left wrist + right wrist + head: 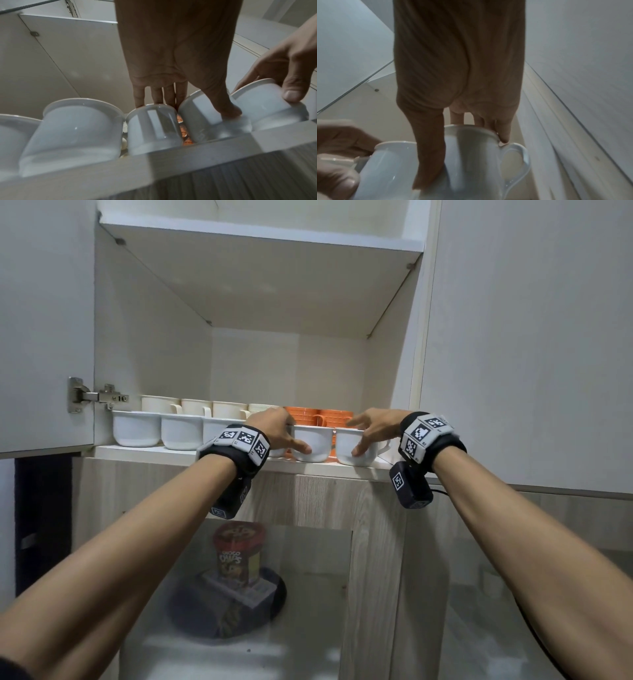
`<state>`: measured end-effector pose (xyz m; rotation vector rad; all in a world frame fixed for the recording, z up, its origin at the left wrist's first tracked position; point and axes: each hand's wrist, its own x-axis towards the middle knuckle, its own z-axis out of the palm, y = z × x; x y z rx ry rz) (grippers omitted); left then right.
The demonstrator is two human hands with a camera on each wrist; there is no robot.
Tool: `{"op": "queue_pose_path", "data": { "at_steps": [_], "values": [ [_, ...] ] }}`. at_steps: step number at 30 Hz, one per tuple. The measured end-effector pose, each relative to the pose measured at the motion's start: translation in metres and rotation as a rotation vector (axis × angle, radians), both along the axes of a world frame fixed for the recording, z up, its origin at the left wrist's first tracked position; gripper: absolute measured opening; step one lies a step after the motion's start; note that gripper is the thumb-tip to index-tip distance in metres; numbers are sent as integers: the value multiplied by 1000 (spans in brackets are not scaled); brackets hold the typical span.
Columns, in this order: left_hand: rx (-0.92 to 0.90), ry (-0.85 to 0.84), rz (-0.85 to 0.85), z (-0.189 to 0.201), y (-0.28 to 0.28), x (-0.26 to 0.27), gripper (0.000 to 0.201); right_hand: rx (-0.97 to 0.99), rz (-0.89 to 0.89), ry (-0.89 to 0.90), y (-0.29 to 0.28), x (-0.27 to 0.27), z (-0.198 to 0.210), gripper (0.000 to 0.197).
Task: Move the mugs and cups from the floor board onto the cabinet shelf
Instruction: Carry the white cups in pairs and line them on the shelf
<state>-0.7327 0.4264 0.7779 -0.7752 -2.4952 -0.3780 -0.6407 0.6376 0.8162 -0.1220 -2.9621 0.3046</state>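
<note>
On the cabinet shelf (171, 455) a front row of white cups runs left to right, with cream cups (195, 407) and orange mugs (308, 416) behind. My left hand (294, 434) holds a white cup (318, 446) near the row's right end: the thumb presses its front wall and the fingers reach over its rim. In the left wrist view the thumb lies on this cup (193, 119). My right hand (359, 436) grips the rightmost white mug (346, 450) the same way. The mug (471, 155) has its handle (518, 162) pointing right. Both stand on the shelf.
The cabinet door (44, 320) stands open at the left on its hinge (92, 397). An upper shelf (260, 234) spans the cabinet overhead. A closed door (531, 337) is at the right. Below, behind a glass door, stands a red cereal tub (239, 556).
</note>
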Motion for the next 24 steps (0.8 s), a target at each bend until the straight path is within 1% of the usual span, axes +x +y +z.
{"op": "queue_pose_path", "data": {
  "at_steps": [4, 10, 14, 18, 21, 24],
  "values": [
    [-8, 15, 19, -2, 3, 2, 59, 7, 22, 30, 0, -3, -3, 74],
    [-14, 19, 45, -6, 6, 4, 63, -110, 27, 83, 5, -5, -8, 83],
    [-9, 24, 55, -7, 6, 2, 63, -180, 61, 92, 9, -6, -6, 82],
    [6, 32, 64, -8, 9, 5, 64, -139, 32, 74, 7, -9, -9, 88],
    [19, 44, 63, -10, 9, 11, 60, -68, 37, 77, 2, -9, -16, 90],
    [41, 60, 44, -13, 5, 17, 60, -63, 46, 113, 3, -11, -20, 92]
  ]
}}
